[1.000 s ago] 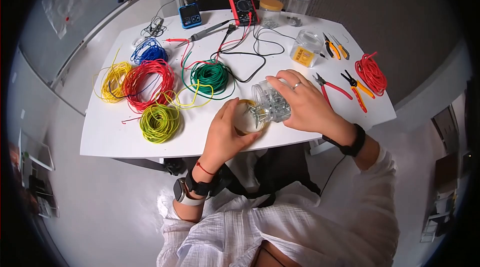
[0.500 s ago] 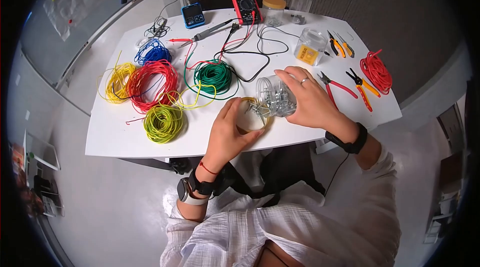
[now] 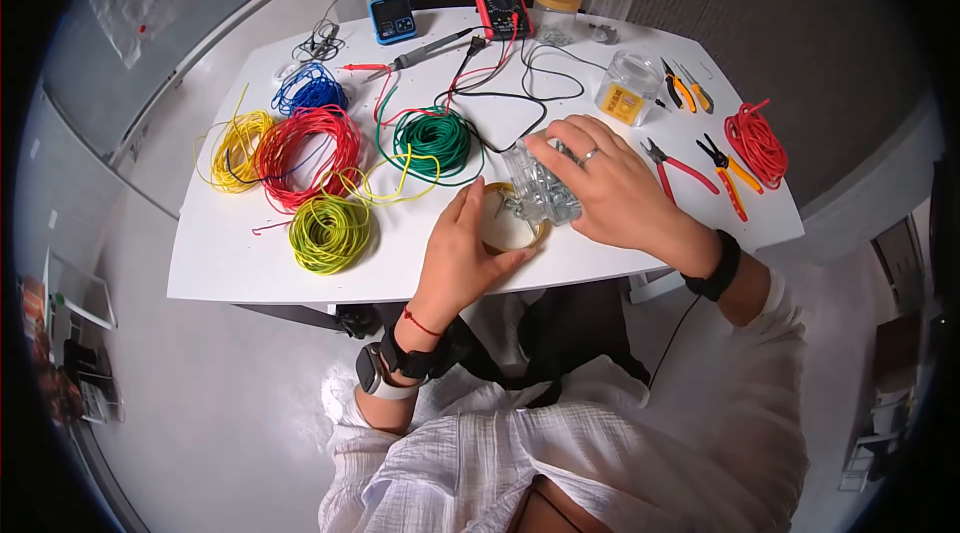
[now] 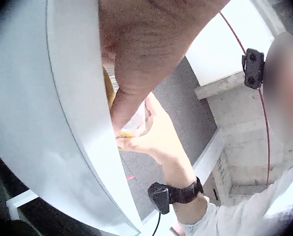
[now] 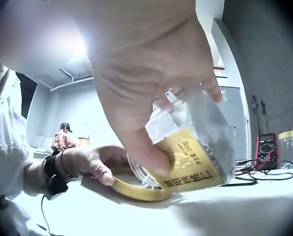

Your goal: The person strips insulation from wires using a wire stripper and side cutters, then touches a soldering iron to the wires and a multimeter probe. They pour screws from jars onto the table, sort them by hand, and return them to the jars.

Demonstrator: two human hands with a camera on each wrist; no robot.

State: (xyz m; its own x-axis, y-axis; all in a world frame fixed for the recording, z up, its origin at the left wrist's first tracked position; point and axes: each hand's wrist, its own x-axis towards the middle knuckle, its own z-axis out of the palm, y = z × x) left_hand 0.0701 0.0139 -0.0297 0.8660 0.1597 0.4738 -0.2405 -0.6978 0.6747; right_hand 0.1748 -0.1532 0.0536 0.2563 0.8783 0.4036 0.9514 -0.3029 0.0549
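A clear jar (image 3: 545,188) of metal screws lies tipped on its side in my right hand (image 3: 630,195), its mouth over a round yellow-rimmed lid (image 3: 512,239). Some screws (image 3: 515,208) rest in the lid, by the jar's mouth. My left hand (image 3: 458,251) holds the lid's near left edge, thumb in front and fingers behind. The right wrist view shows the jar's yellow label (image 5: 186,162) under my right thumb, and the yellow lid rim (image 5: 139,191) pinched by my left hand (image 5: 99,164).
Coils of yellow, red, blue and green wire (image 3: 430,143) lie to the left. Behind are a multimeter (image 3: 499,1), a soldering iron (image 3: 430,51) and jars (image 3: 628,88). Pliers (image 3: 680,170), cutters and a red coil (image 3: 755,145) lie right. A person (image 5: 63,137) sits in the background.
The jar has turned, with its mouth end raised toward the back left, and my right hand has turned with it. The left hand keeps its hold on the lid.
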